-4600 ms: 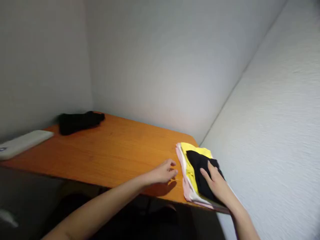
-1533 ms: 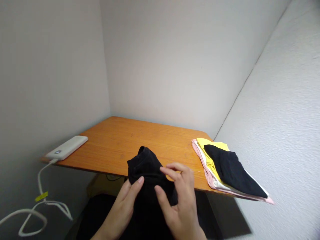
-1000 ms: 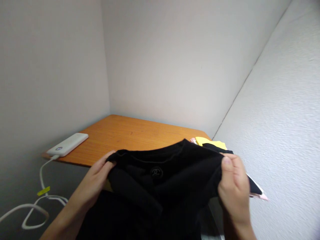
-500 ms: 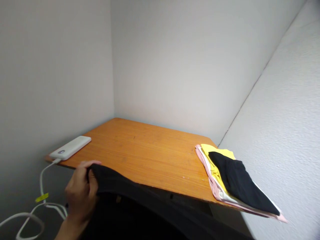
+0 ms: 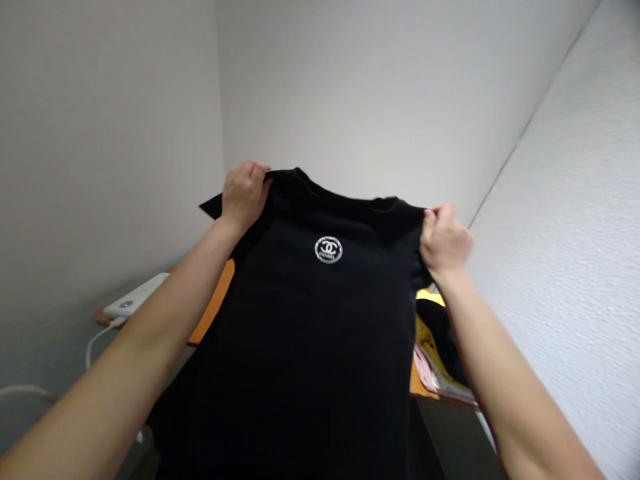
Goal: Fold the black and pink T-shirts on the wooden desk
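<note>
Over an orange table (image 5: 217,300), left hand (image 5: 245,193) and right hand (image 5: 443,240) are pinching a black T-shirt (image 5: 320,320) by its shoulders; slackening fingers might drop it.

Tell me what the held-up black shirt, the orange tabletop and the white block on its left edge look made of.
Black short-sleeved T-shirt: soft matte fabric, likely cotton knit; it drapes limp from left hand and right hand.
Orange tabletop: smooth wood or wood-look laminate; only a sliver shows.
White rectangular block: hard smooth plastic, judging by rounded edges.

Shirt (image 5: 320,320) hangs before us, covering the table's (image 5: 221,297) middle; power bank (image 5: 136,303) on its left end, folded clothes (image 5: 430,343) on its right.
</note>
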`<state>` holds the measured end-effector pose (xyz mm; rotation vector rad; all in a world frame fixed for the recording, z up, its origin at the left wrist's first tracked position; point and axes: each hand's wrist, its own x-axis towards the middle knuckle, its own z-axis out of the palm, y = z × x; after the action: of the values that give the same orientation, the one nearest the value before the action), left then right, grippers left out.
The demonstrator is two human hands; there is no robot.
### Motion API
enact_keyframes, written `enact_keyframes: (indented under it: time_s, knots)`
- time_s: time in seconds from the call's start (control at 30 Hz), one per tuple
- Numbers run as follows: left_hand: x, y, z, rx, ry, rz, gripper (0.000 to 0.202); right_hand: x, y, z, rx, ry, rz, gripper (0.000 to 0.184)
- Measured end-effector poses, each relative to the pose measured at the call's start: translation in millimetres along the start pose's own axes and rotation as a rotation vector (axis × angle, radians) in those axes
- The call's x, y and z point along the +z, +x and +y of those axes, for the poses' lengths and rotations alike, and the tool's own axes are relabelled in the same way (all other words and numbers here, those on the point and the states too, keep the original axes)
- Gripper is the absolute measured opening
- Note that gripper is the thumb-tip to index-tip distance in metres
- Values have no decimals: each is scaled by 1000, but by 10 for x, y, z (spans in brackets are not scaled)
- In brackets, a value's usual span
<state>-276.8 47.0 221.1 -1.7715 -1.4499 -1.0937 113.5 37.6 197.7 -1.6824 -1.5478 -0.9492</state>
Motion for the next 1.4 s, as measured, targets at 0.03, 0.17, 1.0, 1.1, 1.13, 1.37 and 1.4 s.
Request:
enact_keyframes:
  time_s: [0.03,0.17,1.0,1.1,1.13,1.37,1.4]
  knots:
    - [135,124,21,38,-1,-83,46,121,53,-84,32,-4,-25,42]
    - [679,-215,-97,64,0,-370,39,653,-124,-463,-24,4,-310,44]
    - [1944,-1475,-817,-181,123,-968,62,2213,-1357,-666,21,163,-1005,73]
    - [1742,-1352,-475,-96,80,-906,57,2142,-1310,-672,35,223,-984,70]
    - [1646,-1348,-299,-47,43,-883,56,2118,-1276,-659,51,227,-972,68]
    - [863,-2227,1439,389,-517,-737,65,1836,-962,-411,282,81,-864,60]
    - [813,-2378,1647,413,-572,-698,69,1782,-927,-419,287,74,-856,56]
